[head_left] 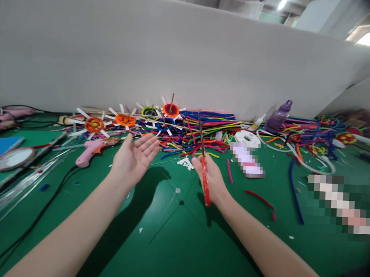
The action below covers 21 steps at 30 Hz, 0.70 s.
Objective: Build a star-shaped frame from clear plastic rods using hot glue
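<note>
My left hand [134, 158] is held palm up above the green table, its fingers stretched out and nothing in it. In my right hand [213, 176] is a pair of scissors [204, 172] with red handles, the dark blades pointing up and away from me. Between the hands, small white paper scraps [185, 163] lie on the table, with a thin wire-like cross shape [181, 202] nearer to me. Just left of my left hand rests a pink glue gun [90, 150], its black cord trailing toward me.
Colourful pipe cleaners [213, 127] are heaped along the white partition [176, 52]. Round orange pieces with white strips [94, 125] stand at the back left. A white tape roll [247, 138], a purple bottle [278, 118] and a small glue bottle [258, 122] are at the back right.
</note>
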Each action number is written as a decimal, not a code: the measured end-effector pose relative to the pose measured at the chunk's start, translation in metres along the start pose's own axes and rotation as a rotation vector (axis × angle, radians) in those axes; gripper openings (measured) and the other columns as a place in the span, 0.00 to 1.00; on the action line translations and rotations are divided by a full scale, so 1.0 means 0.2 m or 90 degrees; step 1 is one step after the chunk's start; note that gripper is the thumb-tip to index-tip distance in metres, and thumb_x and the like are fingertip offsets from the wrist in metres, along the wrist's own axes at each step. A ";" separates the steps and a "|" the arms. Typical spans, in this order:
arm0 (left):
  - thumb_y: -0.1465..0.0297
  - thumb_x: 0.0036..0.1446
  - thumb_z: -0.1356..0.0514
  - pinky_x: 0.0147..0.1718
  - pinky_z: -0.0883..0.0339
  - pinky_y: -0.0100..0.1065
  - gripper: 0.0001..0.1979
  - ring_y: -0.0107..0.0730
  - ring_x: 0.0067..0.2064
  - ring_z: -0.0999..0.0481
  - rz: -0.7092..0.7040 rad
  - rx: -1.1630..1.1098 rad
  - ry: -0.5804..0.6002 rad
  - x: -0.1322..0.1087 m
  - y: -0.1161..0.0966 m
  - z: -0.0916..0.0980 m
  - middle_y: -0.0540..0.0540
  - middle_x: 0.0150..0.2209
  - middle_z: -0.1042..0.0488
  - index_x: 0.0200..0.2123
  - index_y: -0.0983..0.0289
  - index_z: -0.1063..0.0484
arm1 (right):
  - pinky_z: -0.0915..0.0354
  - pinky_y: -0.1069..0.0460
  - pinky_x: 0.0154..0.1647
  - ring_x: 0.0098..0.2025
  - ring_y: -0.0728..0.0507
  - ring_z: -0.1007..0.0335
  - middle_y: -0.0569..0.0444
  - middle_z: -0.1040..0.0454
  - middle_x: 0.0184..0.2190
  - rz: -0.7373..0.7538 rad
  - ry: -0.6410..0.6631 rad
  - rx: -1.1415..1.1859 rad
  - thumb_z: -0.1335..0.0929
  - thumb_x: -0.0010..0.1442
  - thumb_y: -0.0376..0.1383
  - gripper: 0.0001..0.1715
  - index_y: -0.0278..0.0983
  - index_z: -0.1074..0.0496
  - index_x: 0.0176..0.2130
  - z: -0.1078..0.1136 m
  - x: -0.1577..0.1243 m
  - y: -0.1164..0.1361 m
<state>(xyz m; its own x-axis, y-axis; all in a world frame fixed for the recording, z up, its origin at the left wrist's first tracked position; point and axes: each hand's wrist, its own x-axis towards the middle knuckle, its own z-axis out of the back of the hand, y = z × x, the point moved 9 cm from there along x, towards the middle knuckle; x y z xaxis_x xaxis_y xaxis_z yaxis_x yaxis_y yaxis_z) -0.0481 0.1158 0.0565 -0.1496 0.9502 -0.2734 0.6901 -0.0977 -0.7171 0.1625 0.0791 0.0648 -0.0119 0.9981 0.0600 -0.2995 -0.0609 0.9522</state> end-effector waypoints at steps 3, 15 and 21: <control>0.65 0.65 0.60 0.35 0.27 0.28 0.21 0.27 0.34 0.23 0.038 -0.055 -0.049 0.02 0.06 0.05 0.58 0.31 0.26 0.39 0.71 0.31 | 0.45 0.54 0.27 0.24 0.50 0.44 0.61 0.40 0.23 0.040 -0.015 -0.021 0.36 0.57 0.49 0.17 0.39 0.42 0.31 -0.01 0.01 0.01; 0.57 0.54 0.44 0.26 0.29 0.27 0.19 0.25 0.25 0.27 0.014 0.086 0.023 -0.03 0.08 -0.03 0.53 0.25 0.29 0.31 0.70 0.28 | 0.47 0.54 0.25 0.23 0.50 0.48 0.62 0.43 0.22 0.016 -0.029 -0.060 0.36 0.56 0.52 0.20 0.39 0.42 0.30 0.03 0.04 -0.10; 0.67 0.44 0.32 0.34 0.28 0.26 0.13 0.24 0.30 0.24 -0.083 0.222 0.056 -0.05 0.03 -0.06 0.51 0.29 0.25 0.33 0.67 0.27 | 0.47 0.54 0.25 0.24 0.50 0.48 0.61 0.43 0.22 0.010 -0.010 -0.038 0.37 0.56 0.54 0.21 0.39 0.42 0.30 0.01 0.02 -0.10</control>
<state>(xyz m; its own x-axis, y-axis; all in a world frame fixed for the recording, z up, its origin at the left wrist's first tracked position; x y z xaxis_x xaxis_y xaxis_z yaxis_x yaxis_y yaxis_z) -0.0345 0.1091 0.0624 -0.1480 0.9816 -0.1207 0.3843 -0.0554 -0.9216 0.1707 0.0838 0.0476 -0.0026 0.9968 0.0795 -0.3563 -0.0752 0.9313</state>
